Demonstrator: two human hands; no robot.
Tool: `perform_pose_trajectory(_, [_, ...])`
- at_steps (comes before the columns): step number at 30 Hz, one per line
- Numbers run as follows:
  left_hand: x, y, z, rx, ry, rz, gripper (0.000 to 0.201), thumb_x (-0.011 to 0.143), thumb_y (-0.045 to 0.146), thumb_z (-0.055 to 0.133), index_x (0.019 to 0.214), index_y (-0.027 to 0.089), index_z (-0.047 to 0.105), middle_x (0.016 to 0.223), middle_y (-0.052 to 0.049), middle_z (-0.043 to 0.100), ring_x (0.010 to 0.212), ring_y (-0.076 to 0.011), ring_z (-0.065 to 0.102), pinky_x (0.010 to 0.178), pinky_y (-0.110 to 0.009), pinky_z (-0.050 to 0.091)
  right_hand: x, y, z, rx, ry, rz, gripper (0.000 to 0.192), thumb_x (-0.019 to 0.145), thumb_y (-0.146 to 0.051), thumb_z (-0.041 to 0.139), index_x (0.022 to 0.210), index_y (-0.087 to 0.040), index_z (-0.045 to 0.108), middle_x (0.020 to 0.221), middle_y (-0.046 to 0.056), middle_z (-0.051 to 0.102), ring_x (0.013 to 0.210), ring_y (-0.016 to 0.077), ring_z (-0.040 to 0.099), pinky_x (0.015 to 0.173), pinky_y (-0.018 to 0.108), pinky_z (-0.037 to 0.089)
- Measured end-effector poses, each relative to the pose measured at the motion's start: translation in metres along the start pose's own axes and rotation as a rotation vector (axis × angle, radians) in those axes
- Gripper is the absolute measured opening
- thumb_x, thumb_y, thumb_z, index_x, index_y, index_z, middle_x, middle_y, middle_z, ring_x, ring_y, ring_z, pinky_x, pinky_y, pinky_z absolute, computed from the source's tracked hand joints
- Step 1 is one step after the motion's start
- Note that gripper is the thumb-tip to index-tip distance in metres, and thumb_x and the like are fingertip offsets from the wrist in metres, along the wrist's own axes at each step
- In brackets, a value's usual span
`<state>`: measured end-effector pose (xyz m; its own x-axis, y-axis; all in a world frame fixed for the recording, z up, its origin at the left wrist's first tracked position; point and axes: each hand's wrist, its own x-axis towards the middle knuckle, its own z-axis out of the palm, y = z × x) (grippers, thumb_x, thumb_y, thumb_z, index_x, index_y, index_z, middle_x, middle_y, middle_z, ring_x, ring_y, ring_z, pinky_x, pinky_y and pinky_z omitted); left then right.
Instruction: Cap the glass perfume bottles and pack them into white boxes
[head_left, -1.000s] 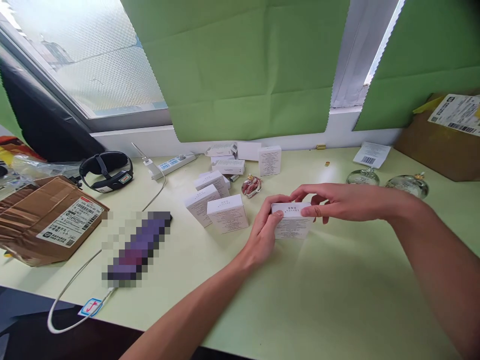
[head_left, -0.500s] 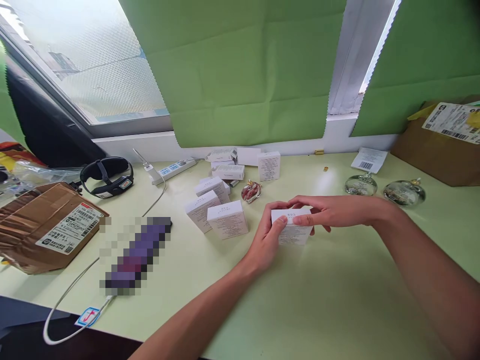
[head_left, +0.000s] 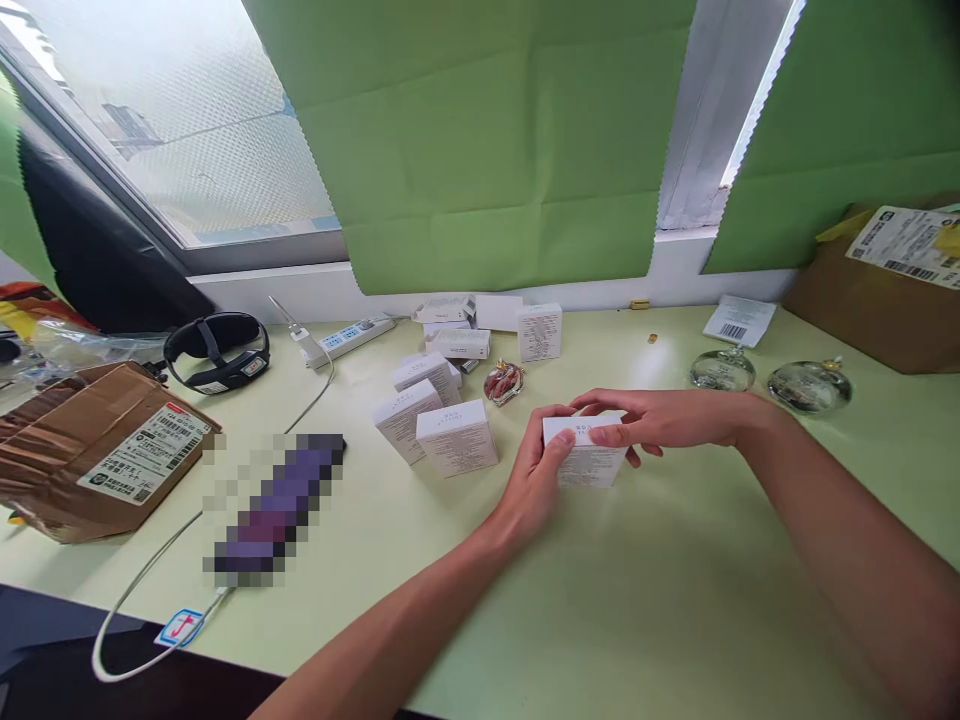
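Green curtain (head_left: pixel 487 150) hangs behind the back edge of a pale green table (head_left: pixel 637 610). Right of the tabletop's middle, a white box (head_left: pixel 592 467) is held between both hands, its narrow lettered top facing up and its broad printed side turned toward the near edge; the top's long axis runs left to right, roughly parallel to the back edge. Whether its base touches the table, I cannot tell. Left hand (head_left: pixel 529 475) grips the left end, fingers bent close around it and partly hidden, thumb on the top; right hand (head_left: pixel 660 420) lays its thumb on the top's right part, fingers loosely curled behind the box. Beyond it sits a small red bottle (head_left: pixel 502 382) with a gold cap, and to the left a white carton (head_left: pixel 457 440) stands upright. Two clear bottles (head_left: pixel 810 386) lie to the right, toward the brown parcel (head_left: pixel 877 290) at the back right corner.
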<state>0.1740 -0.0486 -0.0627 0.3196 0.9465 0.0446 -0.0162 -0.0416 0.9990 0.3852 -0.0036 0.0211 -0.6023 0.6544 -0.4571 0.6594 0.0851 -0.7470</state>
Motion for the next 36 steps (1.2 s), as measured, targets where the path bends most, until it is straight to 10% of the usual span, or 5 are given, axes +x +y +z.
perform_pose_trajectory(18, [0.003, -0.004, 0.000, -0.030, 0.011, -0.003, 0.033, 0.098, 0.042, 0.042, 0.123, 0.025, 0.055, 0.103, -0.002, 0.062, 0.084, -0.0170, 0.053, 0.070, -0.026, 0.039, -0.004, -0.002, -0.001, 0.012, -0.003, 0.046, 0.071, 0.084, -0.071, 0.057, 0.145, -0.035, 0.046, 0.136, 0.006, 0.061, 0.092, 0.0207, 0.067, 0.071, 0.030, 0.050])
perform_pose_trajectory(29, [0.002, -0.011, -0.003, -0.037, 0.018, 0.005, 0.041, 0.101, 0.056, 0.038, 0.123, 0.026, 0.054, 0.099, -0.001, 0.061, 0.083, -0.0162, 0.050, 0.071, -0.027, 0.037, -0.013, -0.012, 0.005, -0.296, 0.292, 0.014, 0.045, 0.077, -0.063, 0.069, 0.106, -0.029, 0.067, 0.087, 0.001, 0.071, 0.064, 0.0164, 0.062, 0.052, 0.028, 0.042])
perform_pose_trajectory(36, [0.007, -0.018, -0.004, -0.034, 0.127, 0.180, 0.039, 0.101, 0.045, 0.041, 0.135, 0.026, 0.047, 0.138, -0.006, 0.052, 0.124, -0.0228, 0.048, 0.105, -0.037, 0.037, -0.012, 0.004, -0.011, -0.134, 0.340, -0.050, 0.045, 0.083, -0.058, 0.067, 0.110, -0.023, 0.063, 0.093, 0.004, 0.074, 0.078, 0.0211, 0.071, 0.069, 0.033, 0.054])
